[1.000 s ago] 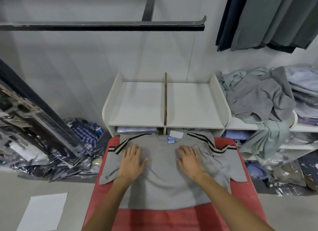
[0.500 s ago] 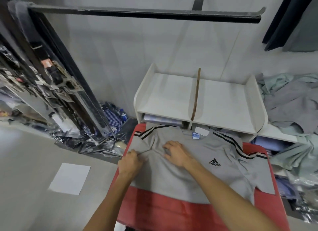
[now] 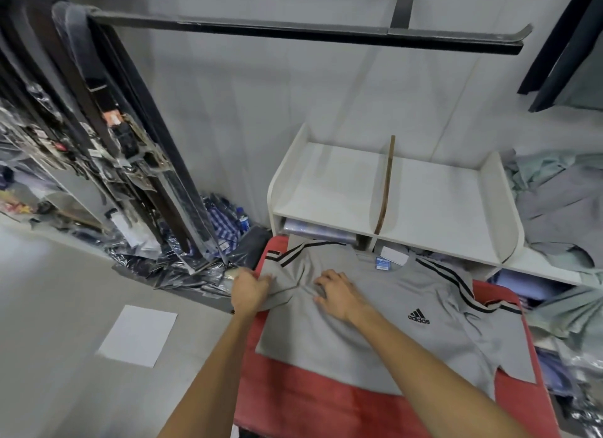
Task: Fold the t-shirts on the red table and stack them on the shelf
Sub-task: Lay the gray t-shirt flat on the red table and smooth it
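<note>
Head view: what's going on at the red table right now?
A person is folding a grey t-shirt spread front up on the red table. The left hand grips the shirt's left sleeve, while the right hand presses on the chest beside it. The other sleeve lies unfolded. The white shelf behind the table has nothing on its top level.

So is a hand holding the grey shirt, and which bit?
The left hand grips the grey black-striped t-shirt by its left sleeve edge. The right hand only presses its chest, holding nothing.
</note>
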